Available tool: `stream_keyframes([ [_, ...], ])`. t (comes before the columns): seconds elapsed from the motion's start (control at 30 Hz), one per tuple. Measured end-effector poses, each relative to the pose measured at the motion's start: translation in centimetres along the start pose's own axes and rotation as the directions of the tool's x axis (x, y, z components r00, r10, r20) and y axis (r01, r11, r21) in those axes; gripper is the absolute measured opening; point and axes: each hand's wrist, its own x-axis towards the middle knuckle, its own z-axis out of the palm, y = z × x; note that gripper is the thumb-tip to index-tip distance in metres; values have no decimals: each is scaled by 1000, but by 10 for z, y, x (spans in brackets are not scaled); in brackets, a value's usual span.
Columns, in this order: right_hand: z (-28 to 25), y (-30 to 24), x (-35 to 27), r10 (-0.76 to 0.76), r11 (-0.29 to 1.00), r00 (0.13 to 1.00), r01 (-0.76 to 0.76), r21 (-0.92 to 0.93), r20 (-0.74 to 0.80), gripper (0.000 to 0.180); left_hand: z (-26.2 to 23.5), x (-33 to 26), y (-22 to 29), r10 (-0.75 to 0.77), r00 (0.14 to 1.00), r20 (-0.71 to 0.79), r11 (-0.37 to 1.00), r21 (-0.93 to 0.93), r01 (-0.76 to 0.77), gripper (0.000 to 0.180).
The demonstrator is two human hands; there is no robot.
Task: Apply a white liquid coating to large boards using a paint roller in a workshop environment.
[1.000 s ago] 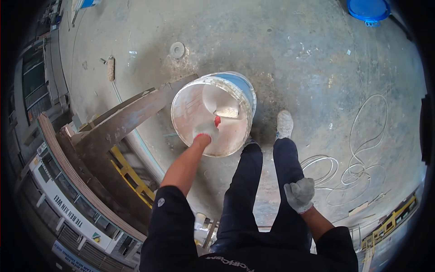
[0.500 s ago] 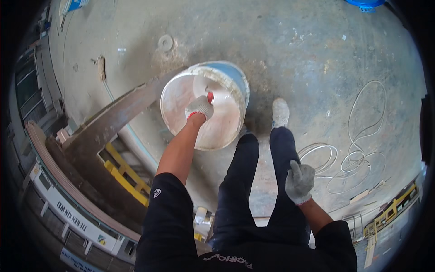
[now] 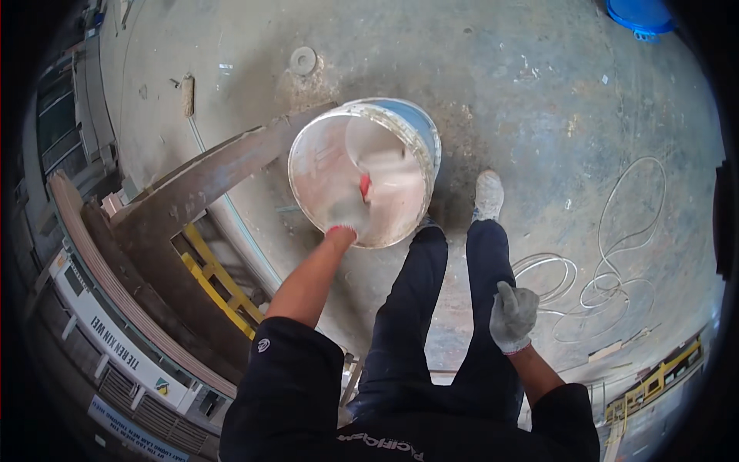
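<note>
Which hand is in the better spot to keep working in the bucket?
Probably the left hand: it is inside the white bucket, gripping the red-handled tool. The right hand hangs beside the leg, holding nothing, away from the bucket.

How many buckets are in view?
2: a white bucket with blue outside under the left hand, and a blue one cut off at the top right edge.
</note>
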Motion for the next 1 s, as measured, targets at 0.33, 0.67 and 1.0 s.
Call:
stream_keyframes([
  [0.33, 0, -3, -2, 27, 998, 998, -30, 57, 53, 61, 9, -5, 8, -113, 993, 27, 991, -69, 115, 36],
  [0.67, 4, -1, 2, -71, 994, 996, 66, 92, 57, 60, -30, 62, 5, 48, 998, 45, 997, 64, -51, 31],
  [1.0, -19, -11, 25, -192, 981, 945, 183, 60, 265, 32, -41, -181, 3, -307, 942, -138, 877, -425, 223, 56],
])
